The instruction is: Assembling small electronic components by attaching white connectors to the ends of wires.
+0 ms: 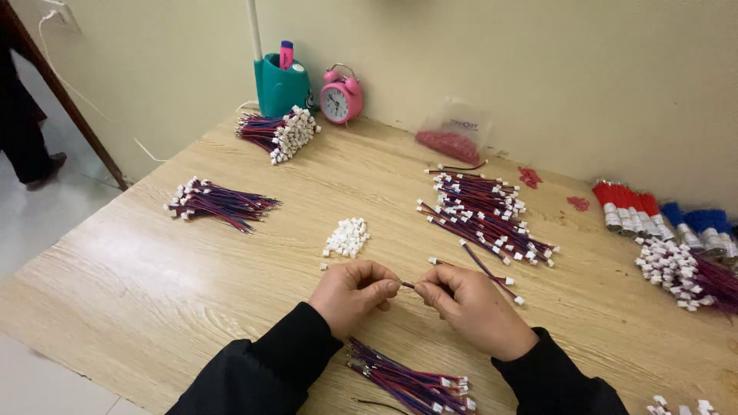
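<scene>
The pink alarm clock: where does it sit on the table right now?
In the head view the pink alarm clock stands at the table's far edge against the wall, left of centre, just right of the teal pen holder and behind a wire bundle.

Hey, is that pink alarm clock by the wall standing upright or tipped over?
Upright. The pink round alarm clock stands on the wooden table, bells and handle on top, face forward, beside the teal holder.
</scene>
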